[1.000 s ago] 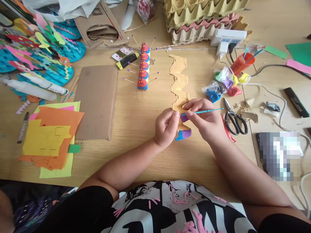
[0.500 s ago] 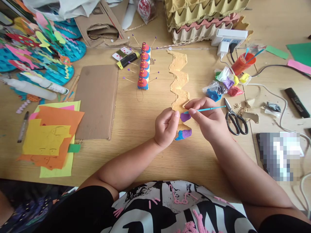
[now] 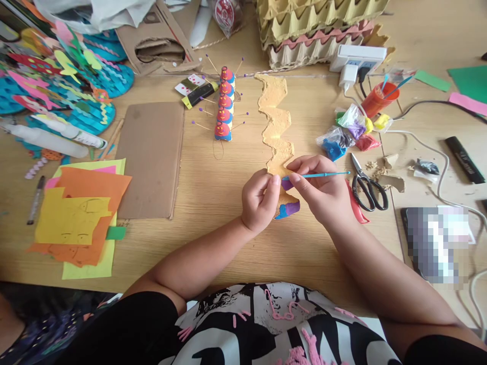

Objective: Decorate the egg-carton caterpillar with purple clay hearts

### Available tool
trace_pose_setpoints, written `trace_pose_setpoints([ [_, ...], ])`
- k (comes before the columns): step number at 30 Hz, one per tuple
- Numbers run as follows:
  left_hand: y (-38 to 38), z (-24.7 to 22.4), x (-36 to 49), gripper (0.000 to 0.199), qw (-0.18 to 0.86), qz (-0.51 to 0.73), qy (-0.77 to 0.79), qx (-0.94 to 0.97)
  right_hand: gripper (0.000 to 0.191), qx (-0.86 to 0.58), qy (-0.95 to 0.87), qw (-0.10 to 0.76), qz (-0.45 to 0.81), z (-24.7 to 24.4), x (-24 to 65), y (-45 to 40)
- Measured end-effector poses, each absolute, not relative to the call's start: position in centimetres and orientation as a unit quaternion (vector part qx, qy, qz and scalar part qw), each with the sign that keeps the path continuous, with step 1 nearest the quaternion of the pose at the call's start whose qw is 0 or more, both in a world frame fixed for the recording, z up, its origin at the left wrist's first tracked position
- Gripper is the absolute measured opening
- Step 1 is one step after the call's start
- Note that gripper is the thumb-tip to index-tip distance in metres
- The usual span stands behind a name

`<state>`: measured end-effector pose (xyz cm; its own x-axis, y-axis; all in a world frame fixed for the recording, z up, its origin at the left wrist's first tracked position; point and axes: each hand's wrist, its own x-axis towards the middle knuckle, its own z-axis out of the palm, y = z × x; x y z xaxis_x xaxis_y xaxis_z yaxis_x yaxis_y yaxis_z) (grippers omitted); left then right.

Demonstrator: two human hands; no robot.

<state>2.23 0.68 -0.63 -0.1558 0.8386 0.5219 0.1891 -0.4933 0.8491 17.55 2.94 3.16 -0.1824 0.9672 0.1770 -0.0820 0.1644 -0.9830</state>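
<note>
A yellow egg-carton strip (image 3: 276, 128) with a zigzag edge runs away from me up the table. My left hand (image 3: 260, 199) pinches its left edge near the lower end. In my right hand (image 3: 321, 183) is a thin blue modelling tool (image 3: 330, 174), its tip against purple clay (image 3: 286, 184) on the strip. Below, the nearest cup carries blue clay (image 3: 282, 211) and purple clay (image 3: 292, 208). My fingers hide part of the strip between them. Farther left stands a row of red and blue caterpillar segments (image 3: 224, 103) with smiling faces and purple-tipped sticks.
Scissors (image 3: 367, 185) and a red strip (image 3: 356, 204) lie beside my right hand. Bagged clay (image 3: 335, 144) and a red cup (image 3: 380, 99) stand beyond. Cardboard (image 3: 150, 159), coloured paper (image 3: 79, 218) and glue bottles (image 3: 49, 139) are left; egg trays (image 3: 319, 35) are at the back.
My right hand and the tool have moved slightly left over the purple clay. The strip's far end has swung left. More of the red strip shows beside my right wrist.
</note>
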Motion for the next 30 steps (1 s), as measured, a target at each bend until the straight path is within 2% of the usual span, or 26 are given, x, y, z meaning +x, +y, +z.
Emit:
trace_pose_setpoints([
  [18, 0.57, -0.74, 2.13, 0.04, 0.225, 0.618, 0.427, 0.621, 0.037, -0.432, -0.613, 0.484, 0.451, 3.82, 17.8, 2.74],
  [30, 0.58, -0.68, 2.1, 0.035, 0.198, 0.624, 0.412, 0.633, 0.041, -0.413, -0.565, 0.479, 0.529, 3.91, 17.88, 2.98],
])
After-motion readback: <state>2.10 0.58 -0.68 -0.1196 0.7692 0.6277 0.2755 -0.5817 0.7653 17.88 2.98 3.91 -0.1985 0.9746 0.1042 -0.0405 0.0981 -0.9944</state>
